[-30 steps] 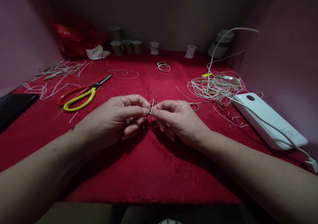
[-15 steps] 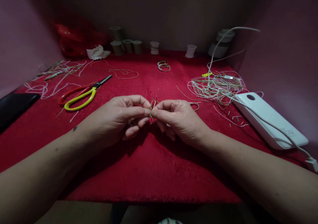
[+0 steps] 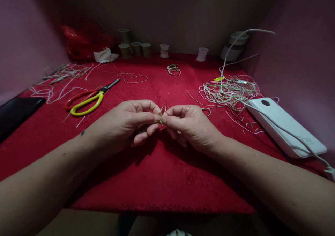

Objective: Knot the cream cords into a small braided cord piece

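Near the middle of the red cloth, the left hand and right hand meet at the fingertips, both pinching a small looped cord; its knotting seems too fine to make out. Beyond are a white power bank on the right, scissors on the left, a cord tangle, then spools at the back.
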Tool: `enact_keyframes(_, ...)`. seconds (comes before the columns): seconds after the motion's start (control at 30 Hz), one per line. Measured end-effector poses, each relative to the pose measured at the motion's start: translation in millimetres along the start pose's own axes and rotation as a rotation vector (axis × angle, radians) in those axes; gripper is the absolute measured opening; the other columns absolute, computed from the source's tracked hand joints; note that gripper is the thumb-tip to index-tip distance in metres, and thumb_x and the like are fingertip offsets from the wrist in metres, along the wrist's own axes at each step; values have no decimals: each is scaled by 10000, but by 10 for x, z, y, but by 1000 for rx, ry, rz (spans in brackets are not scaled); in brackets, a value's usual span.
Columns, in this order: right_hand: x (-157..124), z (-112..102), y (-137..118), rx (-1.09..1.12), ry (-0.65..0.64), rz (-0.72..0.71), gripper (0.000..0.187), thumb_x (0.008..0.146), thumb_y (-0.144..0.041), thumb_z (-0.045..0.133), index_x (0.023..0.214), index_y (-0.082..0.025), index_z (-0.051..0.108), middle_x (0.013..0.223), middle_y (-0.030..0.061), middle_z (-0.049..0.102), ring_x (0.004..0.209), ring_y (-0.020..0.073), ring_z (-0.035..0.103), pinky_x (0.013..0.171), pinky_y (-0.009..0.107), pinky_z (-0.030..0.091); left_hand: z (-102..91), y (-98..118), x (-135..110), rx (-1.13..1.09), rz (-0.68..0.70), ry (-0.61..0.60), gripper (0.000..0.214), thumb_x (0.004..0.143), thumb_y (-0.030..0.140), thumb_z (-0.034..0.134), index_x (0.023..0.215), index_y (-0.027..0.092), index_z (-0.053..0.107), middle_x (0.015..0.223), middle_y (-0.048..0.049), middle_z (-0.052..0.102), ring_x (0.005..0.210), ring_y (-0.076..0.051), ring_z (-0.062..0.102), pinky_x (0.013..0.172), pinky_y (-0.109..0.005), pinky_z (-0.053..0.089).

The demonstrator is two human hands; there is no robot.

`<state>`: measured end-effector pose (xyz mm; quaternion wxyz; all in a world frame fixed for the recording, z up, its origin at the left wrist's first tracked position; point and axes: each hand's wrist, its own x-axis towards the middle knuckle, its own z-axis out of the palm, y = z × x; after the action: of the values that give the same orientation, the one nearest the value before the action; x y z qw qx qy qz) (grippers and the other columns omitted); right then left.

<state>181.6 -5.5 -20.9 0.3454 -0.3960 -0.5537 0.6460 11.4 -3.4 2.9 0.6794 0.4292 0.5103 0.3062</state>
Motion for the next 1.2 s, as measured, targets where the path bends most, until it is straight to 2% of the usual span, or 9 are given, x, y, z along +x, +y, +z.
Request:
enact_keyframes(0.27,7,-3,14,23,27,-33,159,804,-240,586,671,-169,533,465,-69,504,314,37,366,295,159,250,-13,-7,-3,-10,41,-65,63,786,137,605,752,185,584,544,19,592,313,-41,400,279,-116,284)
enact_keyframes(0.6,20,20,27,92,59,-20,182,806,-283,610,691,-177,516,470,-76,517,312,39,367,285,158,258,-3,-12,-30,74,146,22,105,770,197,648,809,194,551,574,15,627,351,-69,471,298,-133,330)
enact_keyframes(0.73,27,20,32,105,75,-31,209,809,-288,608,663,-178,505,480,-75,520,309,38,364,285,167,250,40,-9,-69,201,270,107,170,767,222,668,833,220,512,524,62,588,334,-83,469,293,-157,353)
enact_keyframes(0.87,31,24,39,108,89,-35,192,810,-291,598,678,-178,517,476,-76,519,302,43,364,279,174,240,91,-40,-98,420,415,175,96,796,230,633,775,197,546,500,65,542,369,-71,468,347,-156,358)
enact_keyframes(0.97,24,29,37,89,98,-27,185,804,-293,596,681,-177,521,475,-74,516,302,41,362,280,173,239,95,-90,-95,587,491,241,66,811,250,600,784,191,587,535,47,563,424,-85,494,401,-176,387)
enact_keyframes(1.2,18,51,22,84,116,-16,138,776,-243,596,685,-177,516,454,-77,504,304,39,359,283,163,250,52,-142,-66,878,638,297,64,801,219,583,785,191,638,621,21,643,510,-96,531,487,-183,382)
